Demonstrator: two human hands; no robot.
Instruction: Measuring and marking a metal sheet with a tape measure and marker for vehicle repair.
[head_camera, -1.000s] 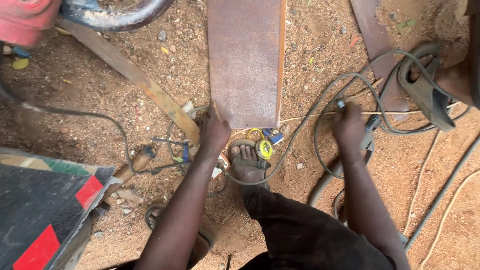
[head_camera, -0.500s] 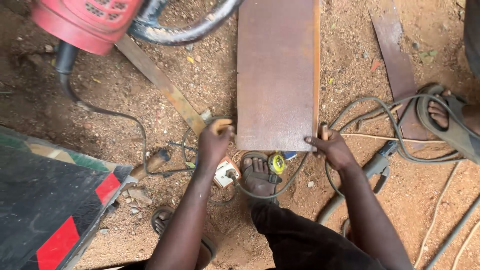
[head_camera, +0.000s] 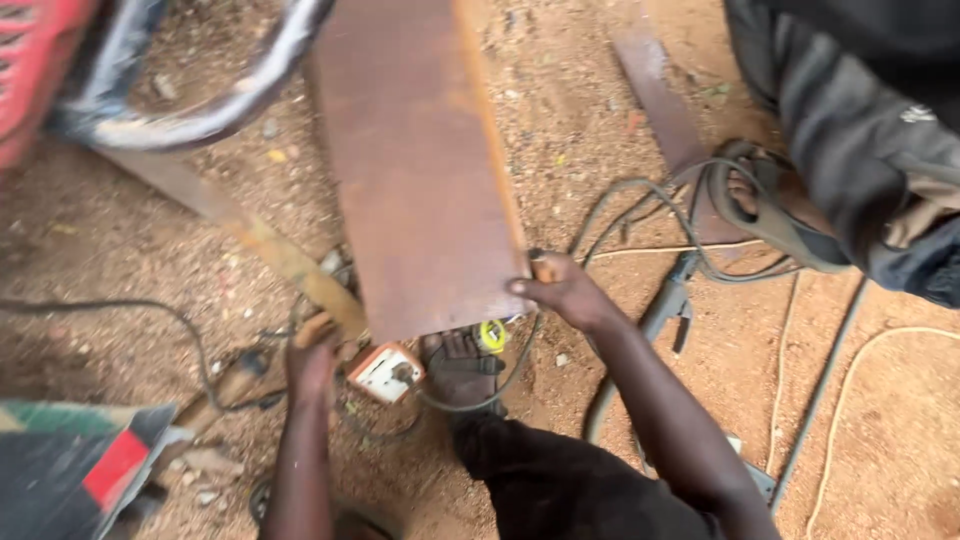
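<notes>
Rusty brown metal sheet (head_camera: 420, 160) is what I'm working on now. It's a long flat plate lying on the sandy ground (head_camera: 580, 110), and its near end sits higher and nearer to me than it did half a sec ago. Looks like that end is coming up off the dirt, tho I can't be sure it's clear of it.

My right hand (head_camera: 565, 290) is closed on the near right corner, fingers curled round the edge, thumb on top. A sec ago it was off to the side by the cables (head_camera: 640, 200); then it came to the plate, and now it's gripping tight.

My left hand (head_camera: 312, 360) has slid off the sheet's corner. It's lower and to the left now, by the long rusty flat bar (head_camera: 240, 225) and just beside the small white box (head_camera: 388, 372). It looks curled, but I can't tell if it holds anything.

My bare foot (head_camera: 462, 365) is under the near edge, w/ a yellow tape measure (head_camera: 490, 335) beside it.

So the sheet is held on one side only, and I think it's tilting.

Another person's sandalled foot (head_camera: 770, 215) stands at the right, among the cables.
</notes>
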